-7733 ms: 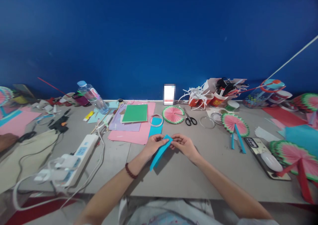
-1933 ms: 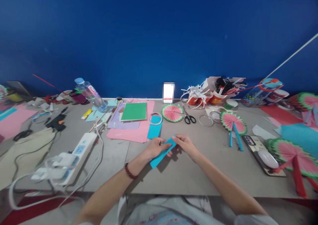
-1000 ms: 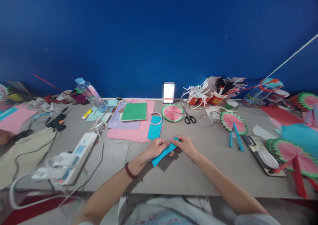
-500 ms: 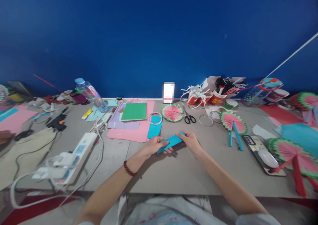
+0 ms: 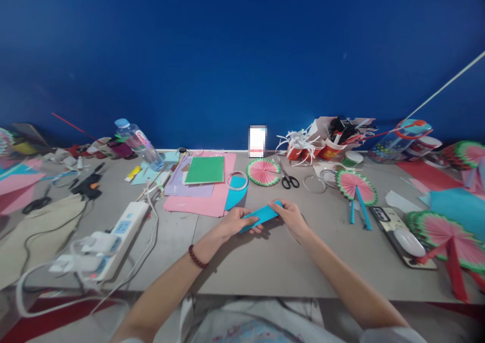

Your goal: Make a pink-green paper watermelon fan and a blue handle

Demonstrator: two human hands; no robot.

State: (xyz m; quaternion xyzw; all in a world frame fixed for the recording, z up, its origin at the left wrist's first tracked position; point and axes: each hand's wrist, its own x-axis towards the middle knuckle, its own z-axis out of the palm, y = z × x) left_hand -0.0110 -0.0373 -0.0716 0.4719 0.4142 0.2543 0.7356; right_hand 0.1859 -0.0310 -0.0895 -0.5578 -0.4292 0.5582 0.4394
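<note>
A blue folded paper strip (image 5: 265, 214) is held slantwise above the table between my two hands. My left hand (image 5: 239, 223) grips its lower left end, thumb on top and fingers beneath. At the upper right end my right hand (image 5: 291, 215) pinches it. Just beyond lie a blue paper sheet (image 5: 235, 199) with a pale ring (image 5: 237, 180) on it, a round pleated watermelon paper fan (image 5: 262, 173) and black-handled scissors (image 5: 290, 182).
Left are a green paper stack (image 5: 205, 169) on pink sheets, a water bottle (image 5: 140, 143), a power strip (image 5: 127, 225) with cables, and a glue gun (image 5: 88, 184). Right are cups of paper strips (image 5: 301, 145), a blue-handled fan (image 5: 356, 186), a phone (image 5: 390, 227) and a mouse (image 5: 409, 241).
My hands and the blue strip stay almost still. At the far left, the pink paper has shifted, and another person's hand there has gone from view.
</note>
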